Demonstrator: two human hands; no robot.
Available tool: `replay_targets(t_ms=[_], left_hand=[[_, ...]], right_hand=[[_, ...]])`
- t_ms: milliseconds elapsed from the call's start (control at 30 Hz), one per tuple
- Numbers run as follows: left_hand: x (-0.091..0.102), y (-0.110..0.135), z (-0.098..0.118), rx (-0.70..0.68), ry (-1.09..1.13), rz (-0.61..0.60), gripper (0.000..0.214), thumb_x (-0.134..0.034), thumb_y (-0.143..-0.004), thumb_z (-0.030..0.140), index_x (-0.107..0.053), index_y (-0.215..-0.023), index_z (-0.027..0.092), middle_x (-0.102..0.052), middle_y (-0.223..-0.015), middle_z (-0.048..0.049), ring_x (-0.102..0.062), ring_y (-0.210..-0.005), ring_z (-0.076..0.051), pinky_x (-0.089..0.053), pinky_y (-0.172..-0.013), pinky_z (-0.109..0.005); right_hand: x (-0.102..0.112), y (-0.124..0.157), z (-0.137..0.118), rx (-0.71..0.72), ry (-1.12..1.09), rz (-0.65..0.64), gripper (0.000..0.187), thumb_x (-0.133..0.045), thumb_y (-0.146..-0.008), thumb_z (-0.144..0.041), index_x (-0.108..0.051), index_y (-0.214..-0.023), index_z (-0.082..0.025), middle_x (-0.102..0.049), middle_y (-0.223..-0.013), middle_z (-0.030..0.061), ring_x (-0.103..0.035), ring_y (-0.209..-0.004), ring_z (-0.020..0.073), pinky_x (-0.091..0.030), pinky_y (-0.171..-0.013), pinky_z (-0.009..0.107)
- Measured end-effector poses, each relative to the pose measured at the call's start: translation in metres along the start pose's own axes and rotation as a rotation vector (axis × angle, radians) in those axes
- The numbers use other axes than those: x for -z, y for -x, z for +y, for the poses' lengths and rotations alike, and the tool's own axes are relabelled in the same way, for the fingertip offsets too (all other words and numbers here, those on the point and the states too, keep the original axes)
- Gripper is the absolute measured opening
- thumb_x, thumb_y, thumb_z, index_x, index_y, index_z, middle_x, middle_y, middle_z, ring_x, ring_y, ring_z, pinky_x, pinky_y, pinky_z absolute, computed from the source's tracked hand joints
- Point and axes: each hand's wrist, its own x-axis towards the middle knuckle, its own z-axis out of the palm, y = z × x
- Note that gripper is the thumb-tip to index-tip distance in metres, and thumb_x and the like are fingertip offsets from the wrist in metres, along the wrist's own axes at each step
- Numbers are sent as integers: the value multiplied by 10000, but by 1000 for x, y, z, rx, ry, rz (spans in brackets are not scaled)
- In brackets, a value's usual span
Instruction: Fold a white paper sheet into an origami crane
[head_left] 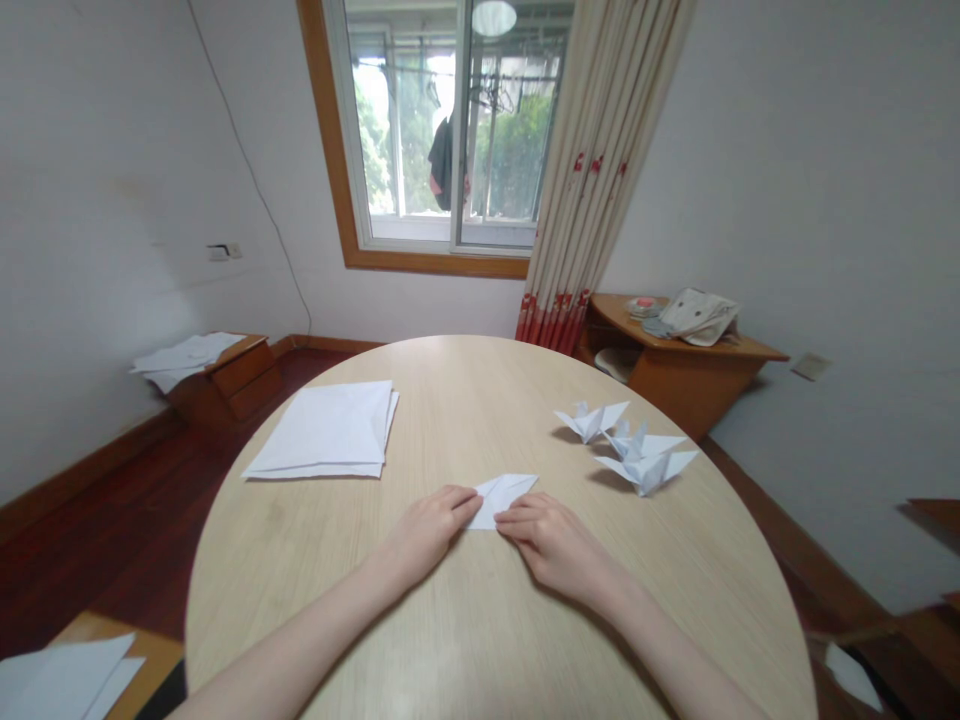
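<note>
A small piece of white folded paper [496, 498] lies on the round table in front of me, with slanted edges and creases showing. My left hand [439, 522] holds its left side, fingers together and pressing the paper down. On the lower right edge, my right hand [546, 540] grips the paper with its fingers closed; the thumb is partly hidden. To the right sit white paper cranes [646, 470] with spread wings, grouped close together. A stack of white paper sheets [322, 428] rests at the left of the table.
The round wooden table [465, 640] has a curved edge all around. Behind it are a window [450, 120], a curtain [592, 170] and a corner desk [675, 350] with a cloth bag [697, 315]. More papers [187, 352] lie on a low cabinet [240, 380] at left.
</note>
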Motion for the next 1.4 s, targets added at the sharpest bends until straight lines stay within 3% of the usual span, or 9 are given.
replay_targets(t_ms=[367, 967, 1400], left_hand=[[5, -1, 4, -45, 83, 5, 307, -407, -992, 182, -632, -1194, 237, -633, -1221, -61, -577, -1127, -190, -481, -963, -357], [9, -1, 5, -27, 92, -37, 355, -463, -882, 30, -658, -1135, 183, -646, -1205, -78, -596, -1100, -212, -500, -933, -345], [17, -2, 14, -3, 175, -22, 233, -476, -940, 184, -672, -1064, 193, -674, -1112, -64, -607, -1033, -194, -487, -922, -328]], right_hand=[[0, -2, 2, -100, 79, -30, 68, -573, -873, -141, -621, -841, -178, -654, -908, 59, -578, -851, 212, -432, -749, 330], [-2, -2, 4, -53, -19, -27, 136, -491, -930, -133, -619, -915, -178, -650, -946, 69, -586, -894, 203, -455, -778, 316], [-1, -4, -3, -54, 19, 22, 205, -393, -949, -134, -589, -905, -174, -626, -917, 90, -577, -861, 211, -483, -756, 344]])
